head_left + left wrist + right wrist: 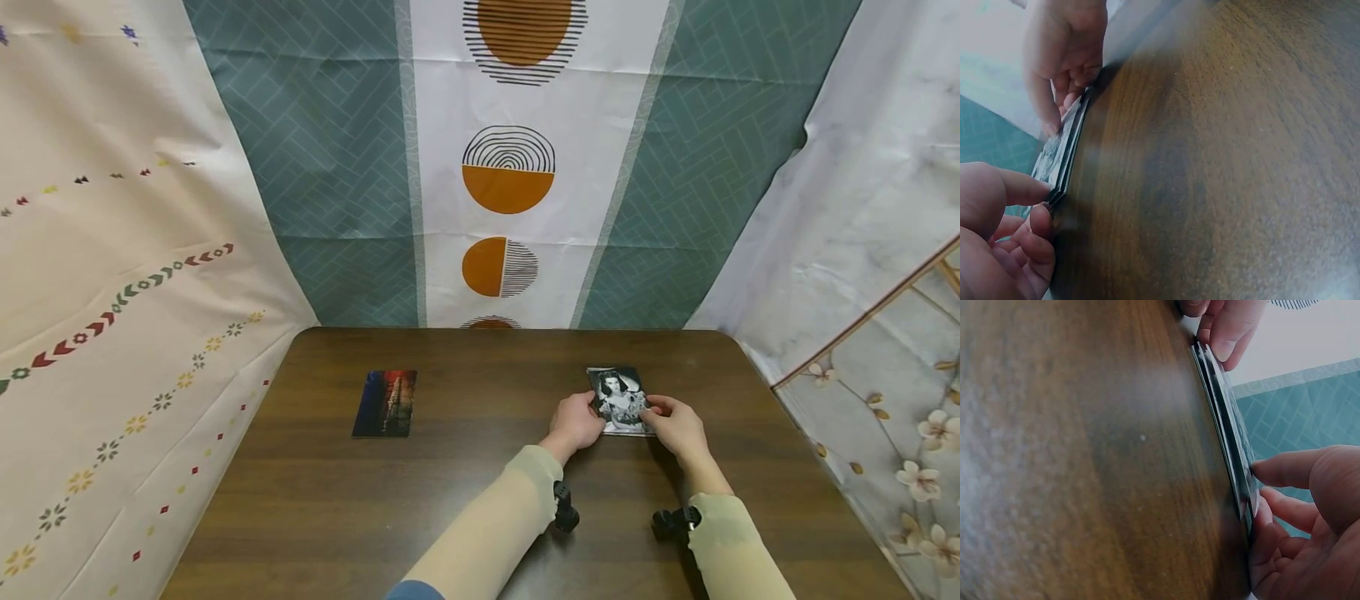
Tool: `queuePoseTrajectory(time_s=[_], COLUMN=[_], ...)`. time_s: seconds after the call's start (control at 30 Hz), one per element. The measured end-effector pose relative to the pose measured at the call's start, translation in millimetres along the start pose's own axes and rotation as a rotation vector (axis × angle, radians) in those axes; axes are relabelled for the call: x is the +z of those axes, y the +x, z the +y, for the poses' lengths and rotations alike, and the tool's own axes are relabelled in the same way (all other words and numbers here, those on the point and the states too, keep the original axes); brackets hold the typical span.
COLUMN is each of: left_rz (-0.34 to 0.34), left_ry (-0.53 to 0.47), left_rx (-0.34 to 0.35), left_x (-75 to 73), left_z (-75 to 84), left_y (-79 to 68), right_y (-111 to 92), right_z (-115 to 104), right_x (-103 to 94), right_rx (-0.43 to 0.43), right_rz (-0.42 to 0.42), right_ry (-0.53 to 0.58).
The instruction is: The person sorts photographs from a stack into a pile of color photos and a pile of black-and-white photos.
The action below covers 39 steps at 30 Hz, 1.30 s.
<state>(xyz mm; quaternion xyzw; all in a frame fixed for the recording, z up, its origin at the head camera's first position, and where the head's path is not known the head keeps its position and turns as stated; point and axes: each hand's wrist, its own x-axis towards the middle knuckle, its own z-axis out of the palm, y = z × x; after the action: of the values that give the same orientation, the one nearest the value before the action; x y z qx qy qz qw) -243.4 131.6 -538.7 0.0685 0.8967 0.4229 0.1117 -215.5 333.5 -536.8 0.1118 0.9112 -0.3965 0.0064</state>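
Note:
A small stack of picture cards (621,403), with a black-and-white photo of a person on top, lies at the right of the table. My left hand (577,425) pinches its left side near the front corner, thumb on the face and fingers curled at the edge. On the opposite side, my right hand (677,427) grips the stack (1229,419) between thumb and curled fingers. Several thin layers show along the near edge of the stack (1071,147) in the left wrist view, slightly offset from each other.
Another card (385,404), dark blue and red with a lit tower, lies alone at the left of the brown wooden table (465,500). Patterned cloths hang behind and beside the table. A dark wrist camera (565,507) sits on each forearm.

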Motion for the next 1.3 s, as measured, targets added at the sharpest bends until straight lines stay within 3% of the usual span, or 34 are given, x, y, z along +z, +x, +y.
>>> queuePoseTrajectory(time_s=[0.2,0.43,0.77,1.0,1.2,1.3], left_rz=[-0.019,0.003,0.007,0.046,0.009,-0.001], left_ry=[0.024,0.064,0.1,0.114,0.041,-0.028], left_rx=[-0.011,0.017,0.003,-0.008,-0.001,0.053], left_x=[0.8,-6.0,-6.6,-9.5,-8.1,-14.5], left_z=[0.2,2.8,1.0,0.2,-3.8,-11.3], left_y=[-2.0,-8.2,-7.3,-7.0,-8.5,-7.3], right_y=[-2,0,1,6,2,0], right_z=[1,1,-3,-3,-1,-1], right_x=[0.0,2.7,4.3,8.3,5.8,3.8], right_rx=[0.007,0.005,-0.003,-0.015,0.014,-0.001], right_rz=[0.0,0.001,-0.011,-0.022,-0.042,-0.009], right_ry=[-0.003,-0.013,-0.029,-0.036,-0.015,-0.002])
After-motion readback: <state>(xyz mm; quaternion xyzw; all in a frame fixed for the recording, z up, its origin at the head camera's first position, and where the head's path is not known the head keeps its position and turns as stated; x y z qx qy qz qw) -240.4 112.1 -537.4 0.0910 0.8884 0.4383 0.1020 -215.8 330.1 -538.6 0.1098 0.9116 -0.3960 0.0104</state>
